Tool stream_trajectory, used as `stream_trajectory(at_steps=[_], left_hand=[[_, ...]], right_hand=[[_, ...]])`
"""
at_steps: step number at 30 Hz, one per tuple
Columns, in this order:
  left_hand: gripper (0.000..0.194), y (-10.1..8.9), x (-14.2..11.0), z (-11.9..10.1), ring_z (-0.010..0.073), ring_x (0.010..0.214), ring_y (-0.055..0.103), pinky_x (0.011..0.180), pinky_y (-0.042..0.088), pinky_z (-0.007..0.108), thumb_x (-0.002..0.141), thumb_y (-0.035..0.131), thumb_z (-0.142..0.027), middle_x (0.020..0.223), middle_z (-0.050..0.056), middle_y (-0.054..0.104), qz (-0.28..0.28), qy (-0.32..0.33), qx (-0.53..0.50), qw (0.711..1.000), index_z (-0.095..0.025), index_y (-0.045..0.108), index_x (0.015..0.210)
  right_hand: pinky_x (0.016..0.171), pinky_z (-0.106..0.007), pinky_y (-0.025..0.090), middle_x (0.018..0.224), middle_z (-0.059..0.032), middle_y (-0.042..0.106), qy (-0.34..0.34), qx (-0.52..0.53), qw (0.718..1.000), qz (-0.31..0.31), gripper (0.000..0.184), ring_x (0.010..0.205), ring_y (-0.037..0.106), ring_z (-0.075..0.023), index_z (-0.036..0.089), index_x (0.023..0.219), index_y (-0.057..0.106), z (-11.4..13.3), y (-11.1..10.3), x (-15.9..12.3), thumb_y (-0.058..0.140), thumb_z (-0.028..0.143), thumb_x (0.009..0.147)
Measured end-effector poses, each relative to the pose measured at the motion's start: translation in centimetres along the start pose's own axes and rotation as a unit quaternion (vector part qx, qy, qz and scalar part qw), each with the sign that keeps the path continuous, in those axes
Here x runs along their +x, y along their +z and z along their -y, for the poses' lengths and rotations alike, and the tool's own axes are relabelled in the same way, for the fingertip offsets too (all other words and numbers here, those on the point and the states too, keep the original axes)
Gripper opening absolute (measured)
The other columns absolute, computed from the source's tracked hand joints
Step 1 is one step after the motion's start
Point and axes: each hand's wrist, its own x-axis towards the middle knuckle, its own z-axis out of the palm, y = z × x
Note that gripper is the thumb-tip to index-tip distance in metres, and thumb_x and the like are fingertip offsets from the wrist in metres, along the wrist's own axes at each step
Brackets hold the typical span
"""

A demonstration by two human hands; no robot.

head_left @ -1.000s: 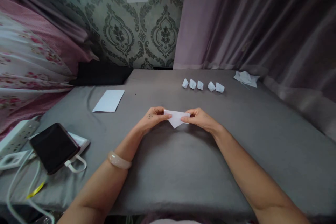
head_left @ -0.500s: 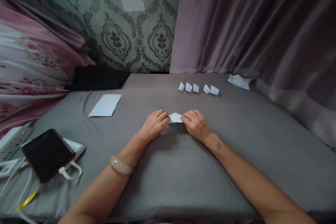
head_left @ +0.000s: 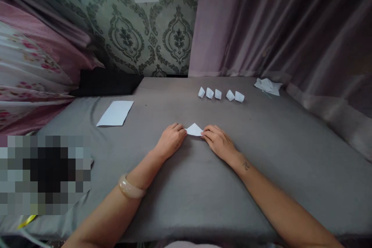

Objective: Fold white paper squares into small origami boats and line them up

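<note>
Between my two hands is a small piece of folded white paper (head_left: pixel 194 129), its peak pointing away from me. My left hand (head_left: pixel 172 140) pinches its left corner, fingers curled together. On the opposite side, my right hand (head_left: pixel 219 140) grips the right corner between thumb and fingers. The paper is low over the grey cloth, and I cannot tell whether it touches it. Beyond the hands, slightly right, several small folded white paper shapes (head_left: pixel 217 94) stand in a row.
A white sheet of paper (head_left: pixel 115 113) lies at the left, with folded black cloth (head_left: pixel 109 81) behind it. Crumpled white paper (head_left: pixel 267 86) is at the far right by the curtain (head_left: pixel 247 27). The near left area is pixelated, with a yellow strip (head_left: pixel 27 221) below.
The folded paper shows a taller peak now. My right hand's fingers have straightened somewhat. The view has tipped slightly downward.
</note>
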Motion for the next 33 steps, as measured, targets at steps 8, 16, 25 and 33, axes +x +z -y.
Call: stream_trajectory(at_steps=[8, 16, 25, 33], left_hand=[[0.018, 0.7, 0.4, 1.2, 0.0196, 0.084, 0.057, 0.077, 0.044, 0.031, 0.085, 0.059, -0.031, 0.086, 0.007, 0.064, -0.042, -0.173, -0.215, 0.96, -0.017, 0.07, 0.081], [0.02, 0.7, 0.9, 1.6, 0.0174, 0.079, 0.055, 0.074, 0.044, 0.03, 0.082, 0.06, -0.032, 0.084, 0.006, 0.059, -0.03, -0.235, -0.243, 0.941, -0.015, 0.069, 0.077], [0.018, 1.2, 1.0, 1.8, 0.0189, 0.083, 0.054, 0.078, 0.045, 0.032, 0.084, 0.058, -0.028, 0.085, 0.008, 0.058, -0.032, -0.211, -0.242, 0.947, -0.014, 0.067, 0.076], [0.02, 1.9, 0.9, 1.9, 0.0211, 0.088, 0.053, 0.082, 0.044, 0.036, 0.086, 0.055, -0.027, 0.088, 0.01, 0.059, -0.04, -0.19, -0.2, 0.96, -0.014, 0.064, 0.075]], right_hand=[[0.081, -0.031, 0.045, 0.096, -0.0028, 0.065, 0.122, 0.138, 0.983, -0.023, 0.018, 0.088, 0.06, -0.0161, 0.024, 0.08, 0.073, -1.1, 0.5, 0.6, 0.057, 0.028, 0.086], [0.072, -0.029, 0.045, 0.094, -0.0039, 0.065, 0.196, 0.184, 0.963, -0.035, 0.02, 0.072, 0.059, -0.0126, 0.022, 0.076, 0.074, -1.2, 0.8, 1.2, 0.058, 0.032, 0.082], [0.071, -0.03, 0.045, 0.093, -0.0045, 0.065, 0.225, 0.199, 0.953, -0.028, 0.018, 0.074, 0.059, -0.0138, 0.021, 0.075, 0.074, -1.2, 0.9, 1.6, 0.061, 0.033, 0.078], [0.075, -0.03, 0.045, 0.093, -0.0048, 0.065, 0.231, 0.214, 0.949, -0.024, 0.016, 0.077, 0.061, -0.0146, 0.021, 0.07, 0.073, -1.4, 0.9, 1.8, 0.063, 0.031, 0.077]])
